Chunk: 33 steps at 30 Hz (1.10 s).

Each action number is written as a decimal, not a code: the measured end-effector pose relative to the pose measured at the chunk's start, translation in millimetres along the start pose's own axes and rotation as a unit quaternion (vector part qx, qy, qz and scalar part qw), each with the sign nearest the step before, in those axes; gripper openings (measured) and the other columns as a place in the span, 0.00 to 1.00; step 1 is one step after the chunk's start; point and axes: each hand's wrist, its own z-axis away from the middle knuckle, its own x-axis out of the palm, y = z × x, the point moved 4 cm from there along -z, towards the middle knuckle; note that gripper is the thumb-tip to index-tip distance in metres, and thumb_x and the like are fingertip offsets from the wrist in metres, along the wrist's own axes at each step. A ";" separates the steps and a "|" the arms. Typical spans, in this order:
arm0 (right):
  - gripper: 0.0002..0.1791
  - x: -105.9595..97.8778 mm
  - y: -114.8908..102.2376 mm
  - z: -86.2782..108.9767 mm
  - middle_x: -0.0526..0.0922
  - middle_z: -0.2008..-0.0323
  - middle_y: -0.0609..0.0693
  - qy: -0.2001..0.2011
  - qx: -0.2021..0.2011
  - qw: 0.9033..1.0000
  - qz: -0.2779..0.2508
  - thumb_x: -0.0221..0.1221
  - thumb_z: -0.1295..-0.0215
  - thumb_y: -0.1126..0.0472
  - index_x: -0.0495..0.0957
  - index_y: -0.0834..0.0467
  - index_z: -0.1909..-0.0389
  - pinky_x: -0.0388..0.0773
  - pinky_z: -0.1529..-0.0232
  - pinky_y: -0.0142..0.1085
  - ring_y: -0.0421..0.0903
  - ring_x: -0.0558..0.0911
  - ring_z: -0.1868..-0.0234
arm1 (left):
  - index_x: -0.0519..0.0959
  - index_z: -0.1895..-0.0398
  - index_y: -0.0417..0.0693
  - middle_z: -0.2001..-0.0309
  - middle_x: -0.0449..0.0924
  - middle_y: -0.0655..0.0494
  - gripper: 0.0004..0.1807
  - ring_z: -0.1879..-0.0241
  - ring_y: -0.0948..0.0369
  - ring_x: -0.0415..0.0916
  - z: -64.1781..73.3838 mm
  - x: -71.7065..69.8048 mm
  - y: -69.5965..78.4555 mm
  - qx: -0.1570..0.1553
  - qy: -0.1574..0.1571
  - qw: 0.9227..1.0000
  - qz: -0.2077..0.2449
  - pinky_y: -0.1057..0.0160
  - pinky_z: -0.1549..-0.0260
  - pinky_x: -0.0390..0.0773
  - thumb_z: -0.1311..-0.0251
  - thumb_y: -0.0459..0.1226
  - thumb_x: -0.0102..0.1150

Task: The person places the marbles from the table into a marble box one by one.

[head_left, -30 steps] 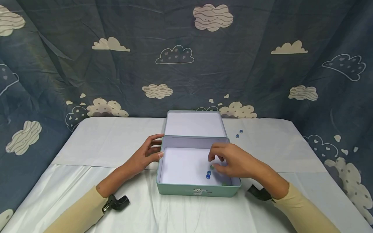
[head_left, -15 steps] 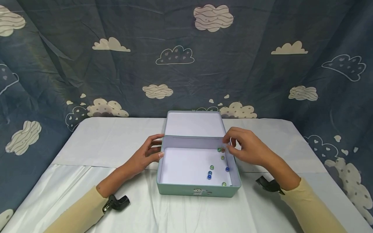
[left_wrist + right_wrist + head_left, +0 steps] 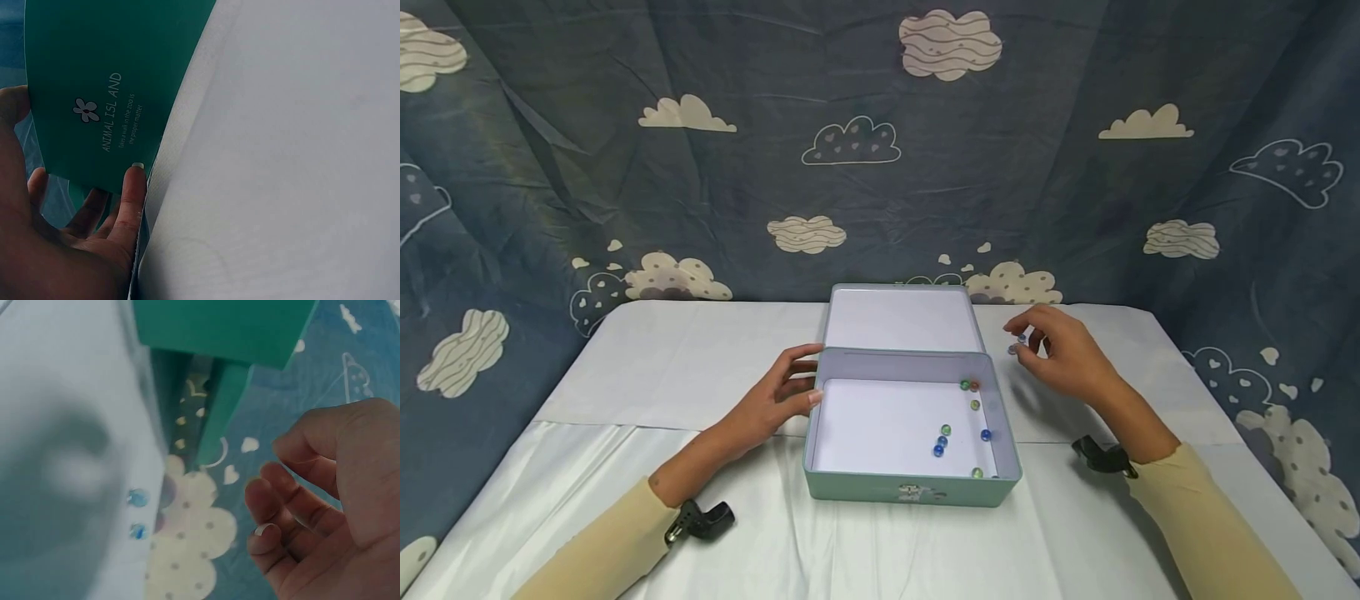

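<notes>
A green tin box (image 3: pixel 850 486) with a pale interior stands in the middle of the table, its lid (image 3: pixel 902 318) tipped back. My left hand (image 3: pixel 769 406) rests against the box's left wall, fingers extended along it; in the left wrist view the fingertips touch the green side (image 3: pixel 75 56). My right hand (image 3: pixel 1063 354) hovers past the box's right back corner, thumb and fingers apart and loosely curved, with nothing between them in the right wrist view. Two blue marbles (image 3: pixel 137 497) lie on the white cloth right by its fingertips in the head view.
Inside the box, several green, blue and red marbles (image 3: pixel 946 430) lie toward the right. White cloth (image 3: pixel 647 367) covers the table, with folds at the front left. A dark blue cloud-print curtain (image 3: pixel 865 200) hangs behind the table and along both sides.
My right hand has left the inside of the box and moved right and back to the two blue marbles outside. More marbles show in the box. My left hand has stayed put.
</notes>
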 end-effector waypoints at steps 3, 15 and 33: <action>0.15 3.8 10.5 -0.7 0.83 0.52 0.55 -0.008 0.014 1.000 0.001 0.66 0.33 0.70 0.85 0.56 0.47 0.74 0.65 0.40 0.49 0.79 0.63 | 0.53 0.16 0.65 0.22 0.60 0.43 0.38 0.24 0.41 0.65 -0.1 -0.3 -0.8 0.000 0.000 1.000 -0.001 0.47 0.43 0.81 0.22 0.42 0.59; 0.24 31.9 48.0 1.9 0.79 0.41 0.62 -0.097 0.064 0.993 0.005 0.63 0.32 0.69 0.80 0.64 0.35 0.78 0.61 0.43 0.51 0.77 0.61 | 0.53 0.15 0.63 0.22 0.59 0.42 0.39 0.24 0.41 0.65 -0.8 -0.7 -2.9 0.001 -0.001 1.000 0.001 0.47 0.43 0.81 0.22 0.42 0.59; 0.10 43.9 50.7 4.2 0.83 0.56 0.58 -0.112 0.077 0.991 0.011 0.63 0.34 0.74 0.86 0.64 0.53 0.81 0.52 0.52 0.52 0.80 0.58 | 0.54 0.16 0.67 0.22 0.59 0.43 0.38 0.24 0.41 0.65 -0.9 -0.7 -2.7 -0.002 0.002 1.000 -0.001 0.47 0.43 0.81 0.22 0.42 0.59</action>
